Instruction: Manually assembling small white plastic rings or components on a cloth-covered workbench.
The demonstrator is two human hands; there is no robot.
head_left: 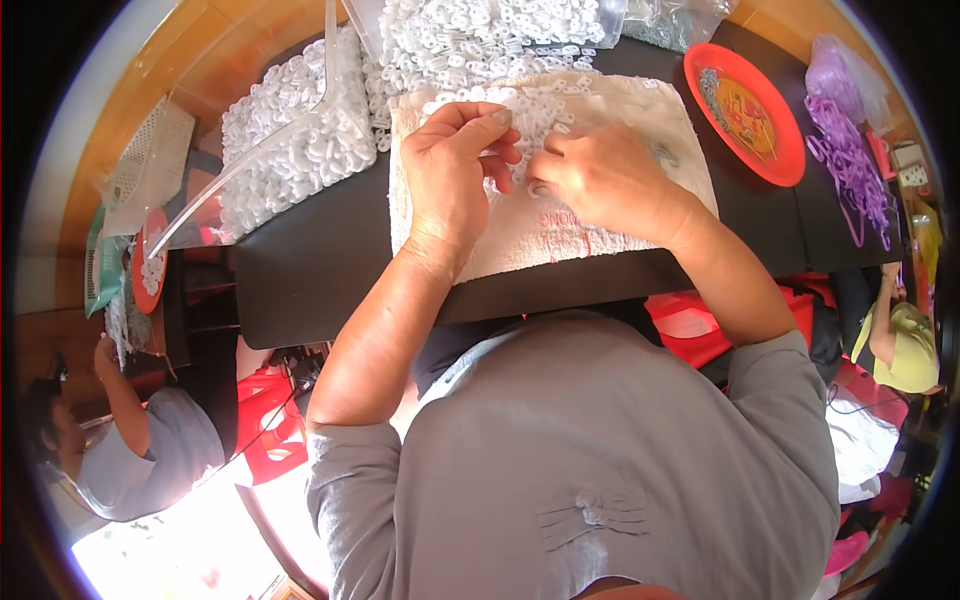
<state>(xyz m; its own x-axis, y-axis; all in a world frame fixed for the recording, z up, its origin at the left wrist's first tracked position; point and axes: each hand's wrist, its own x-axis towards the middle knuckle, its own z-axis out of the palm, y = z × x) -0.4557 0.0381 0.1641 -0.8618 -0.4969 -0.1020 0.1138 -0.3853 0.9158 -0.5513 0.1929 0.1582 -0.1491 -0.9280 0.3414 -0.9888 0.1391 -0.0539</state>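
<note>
My left hand (455, 165) is raised over the cream towel (610, 235), its thumb and forefinger pressed together and the other fingers curled. Whatever sits in that pinch is too small to make out. Close beside it on the right, my right hand (605, 180) is bent downward with fingertips drawn together; the back of the hand hides what they grip. Just beyond and between both hands lies a loose pile of small white looped plastic pieces (540, 105) on the towel. A few small greyish pieces (662, 155) rest on the towel right of my right hand.
A clear bag of white pieces (290, 140) stands at the left, a heaped container (480, 25) at the back. A red oval tray (700, 65) holds small metal bits. Purple straps (850, 170) hang at the right table edge. One person (150, 440) sits left, another (900, 345) right.
</note>
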